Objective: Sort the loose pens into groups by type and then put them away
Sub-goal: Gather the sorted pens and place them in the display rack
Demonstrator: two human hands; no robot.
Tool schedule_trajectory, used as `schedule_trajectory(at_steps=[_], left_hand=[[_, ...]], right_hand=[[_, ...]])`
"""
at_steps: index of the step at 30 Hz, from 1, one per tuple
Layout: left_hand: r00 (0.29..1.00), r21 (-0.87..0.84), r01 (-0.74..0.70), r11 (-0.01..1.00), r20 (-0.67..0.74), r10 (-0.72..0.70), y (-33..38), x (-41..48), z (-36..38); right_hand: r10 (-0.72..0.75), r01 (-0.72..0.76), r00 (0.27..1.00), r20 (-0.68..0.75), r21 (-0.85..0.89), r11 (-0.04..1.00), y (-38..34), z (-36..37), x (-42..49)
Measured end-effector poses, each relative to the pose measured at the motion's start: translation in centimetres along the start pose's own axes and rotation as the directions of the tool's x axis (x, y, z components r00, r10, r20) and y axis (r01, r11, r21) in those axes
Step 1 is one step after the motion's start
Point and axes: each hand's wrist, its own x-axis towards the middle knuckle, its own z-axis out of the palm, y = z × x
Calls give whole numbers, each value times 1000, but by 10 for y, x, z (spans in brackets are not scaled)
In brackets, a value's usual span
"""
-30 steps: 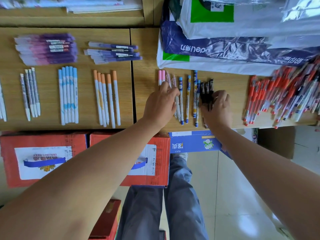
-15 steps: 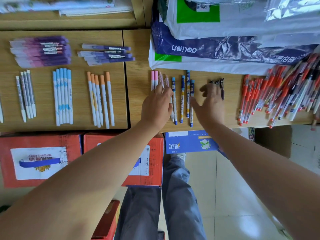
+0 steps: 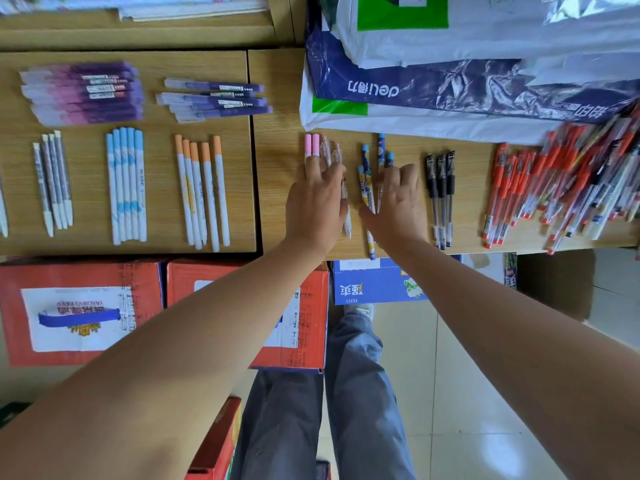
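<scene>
On the left of the wooden table (image 3: 277,133), sorted rows lie side by side: purple pens (image 3: 83,93) far, then light blue pens (image 3: 126,185) and orange-capped pens (image 3: 202,192) nearer. The left hand (image 3: 317,206) lies flat, fingers straight, on the pink-capped pens (image 3: 311,144). Just beside it, the right hand (image 3: 398,202) presses flat, fingers extended, on the blue patterned pens (image 3: 367,181). Three black pens (image 3: 441,195) lie to its right, then a loose heap of red pens (image 3: 554,181). Plastic bags (image 3: 450,81) cover the far side; red boxes (image 3: 79,313) stand below, beside a tiled floor (image 3: 467,375).
</scene>
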Motion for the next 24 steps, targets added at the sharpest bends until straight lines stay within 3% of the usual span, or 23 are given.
schedule_trajectory(at_steps=[5,15,24], left_hand=[[999,20,8,1000,31,-9,3,4,1],[995,32,-80,996,60,78,6,-11,7],[972,88,-230,969,-20,233,34,-10,9]], right_hand=[[99,-90,993,-58,148,985,25,-6,-3],[154,-135,984,-94,179,975,31,-2,-5],[48,23,974,-221,310,951,65,-22,-21]])
